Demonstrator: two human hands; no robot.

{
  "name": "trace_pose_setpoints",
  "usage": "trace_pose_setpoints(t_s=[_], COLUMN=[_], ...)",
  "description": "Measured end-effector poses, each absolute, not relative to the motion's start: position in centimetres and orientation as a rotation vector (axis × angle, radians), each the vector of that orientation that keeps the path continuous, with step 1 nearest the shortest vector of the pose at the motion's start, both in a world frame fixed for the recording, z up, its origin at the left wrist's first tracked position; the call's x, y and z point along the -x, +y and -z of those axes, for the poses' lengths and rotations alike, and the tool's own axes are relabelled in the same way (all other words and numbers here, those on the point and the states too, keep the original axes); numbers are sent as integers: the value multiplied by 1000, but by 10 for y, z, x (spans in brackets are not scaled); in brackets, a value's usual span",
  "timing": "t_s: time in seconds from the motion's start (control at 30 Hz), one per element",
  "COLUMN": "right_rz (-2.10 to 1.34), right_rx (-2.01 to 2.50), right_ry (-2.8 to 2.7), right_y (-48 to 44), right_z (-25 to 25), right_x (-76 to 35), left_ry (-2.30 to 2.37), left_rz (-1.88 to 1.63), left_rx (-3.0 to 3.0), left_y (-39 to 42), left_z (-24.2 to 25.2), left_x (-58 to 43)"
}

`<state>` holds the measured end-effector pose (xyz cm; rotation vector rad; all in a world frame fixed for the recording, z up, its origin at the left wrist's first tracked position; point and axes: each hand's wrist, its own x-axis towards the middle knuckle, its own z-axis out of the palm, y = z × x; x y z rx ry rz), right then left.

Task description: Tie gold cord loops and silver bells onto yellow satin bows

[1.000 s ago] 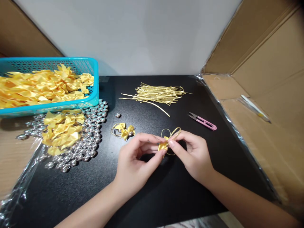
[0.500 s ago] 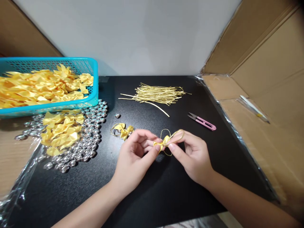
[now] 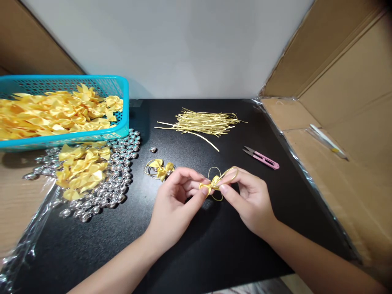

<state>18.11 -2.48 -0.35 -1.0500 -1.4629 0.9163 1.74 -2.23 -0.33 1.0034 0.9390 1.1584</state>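
Between thumb and fingers, my left hand (image 3: 183, 192) pinches a small yellow ribbon bow (image 3: 215, 179) by its left side. My right hand (image 3: 248, 196) is closed on a thin gold cord (image 3: 230, 173) at the bow's right; the cord loops above and below the bow. The bow's middle is partly covered by my fingertips. Just left of my left hand, finished-looking yellow bows with gold cord loops (image 3: 159, 166) lie on the black table (image 3: 196, 245). A single silver bell-like bead (image 3: 153, 150) sits behind them.
A turquoise basket (image 3: 125, 110) of yellow bows stands at the left. In front of it, more bows (image 3: 82, 167) lie among many silver beads (image 3: 122, 179). Gold cords (image 3: 205, 122) are bundled at the back. Pink thread snips (image 3: 266, 161) lie at right, with a white-handled tool (image 3: 324, 139) beyond on cardboard.
The whole view has shifted slightly, so things sit a little farther right. Both hands keep their pinch on the bow and cord, with hardly any other visible movement.
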Motion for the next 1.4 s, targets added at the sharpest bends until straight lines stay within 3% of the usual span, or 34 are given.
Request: trace_pose_setpoints(t_s=[0.67, 1.4], right_rz=[-1071, -379], right_rx=[1068, 1077], right_ry=[-1371, -1852], right_y=[-24, -27], right_z=[9, 7], right_x=[-183, -180], left_ry=[916, 874], left_rz=[-1172, -1130], left_rx=[-1018, -962], left_y=[-23, -23], left_z=[3, 5], left_x=[-17, -16])
